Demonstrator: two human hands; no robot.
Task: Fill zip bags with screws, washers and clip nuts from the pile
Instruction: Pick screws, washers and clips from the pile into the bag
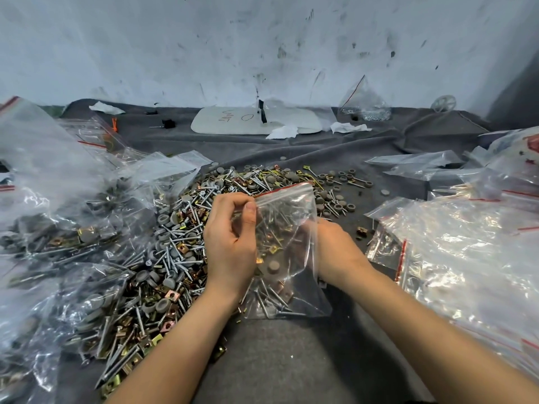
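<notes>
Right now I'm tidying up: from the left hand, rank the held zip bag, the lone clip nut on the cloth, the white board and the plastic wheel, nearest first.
1. zip bag, in the left hand's grip.
2. clip nut, alone on the cloth, right of the right hand.
3. white board, back centre.
4. plastic wheel, far back right.

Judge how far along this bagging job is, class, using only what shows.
Done: filled bags lie on the left. In hand: the left hand pinches a part-filled zip bag at its top; the right hand holds it. Remaining: a large pile, empty bags.
</notes>
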